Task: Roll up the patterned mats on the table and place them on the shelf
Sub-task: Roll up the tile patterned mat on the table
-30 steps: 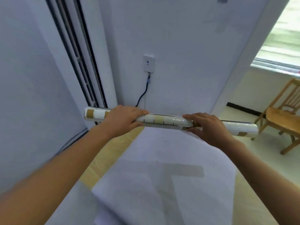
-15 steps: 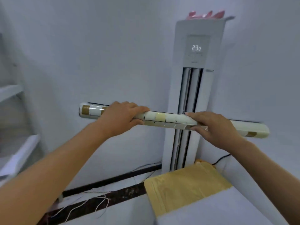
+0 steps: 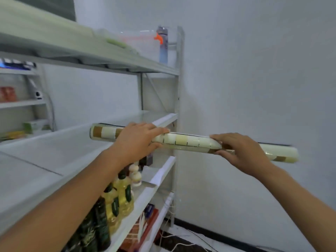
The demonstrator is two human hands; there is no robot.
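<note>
The rolled patterned mat (image 3: 189, 141), cream with brown squares, is held level in the air in front of me. My left hand (image 3: 138, 138) grips it near its left end, fingers curled over the top. My right hand (image 3: 238, 151) grips it right of the middle. The roll's left end hangs over the middle board of a white metal shelf (image 3: 54, 153). Its right end reaches out past the shelf in front of the wall.
Yellow oil bottles (image 3: 120, 195) and dark bottles (image 3: 96, 228) stand on the board below. A clear box (image 3: 140, 42) and a blue bottle (image 3: 163, 45) sit on the top board. A second rack (image 3: 21, 102) with goods stands at far left. Cables (image 3: 181, 240) lie on the floor.
The view has swung left from the table and the standing air conditioner to the shelf. Both hands kept their hold on the rolled mat, which is now beside the middle board.
</note>
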